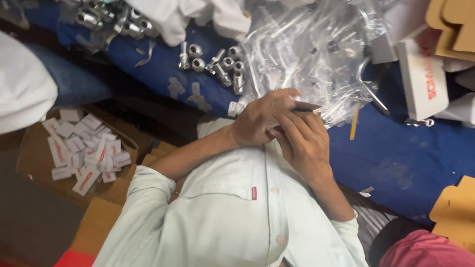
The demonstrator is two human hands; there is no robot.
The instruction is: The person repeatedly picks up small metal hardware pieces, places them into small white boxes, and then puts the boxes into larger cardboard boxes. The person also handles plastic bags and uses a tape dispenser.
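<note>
Setting: small packing workshop, as I read it from the head camera. Blue-covered counter [396, 158]; loose metal fittings [222, 64] at 12 o'clock; heap of clear plastic bags [316, 49] at 1 o'clock; cardboard box [34, 148] of small white cartons [84, 153] at 9 o'clock; flat cardboard pieces [452, 210] at 4 o'clock.

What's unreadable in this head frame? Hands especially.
- What the left hand and right hand hold: mostly hidden by overlapping fingers; only a thin dark piece shows at the fingertips.
- Contents of the clear plastic bags: glare and crumpled film blur them.
- Metal fittings on the blue cloth: too small for thread detail.
- Cardboard box of small white packets: its depth is hidden.
</note>
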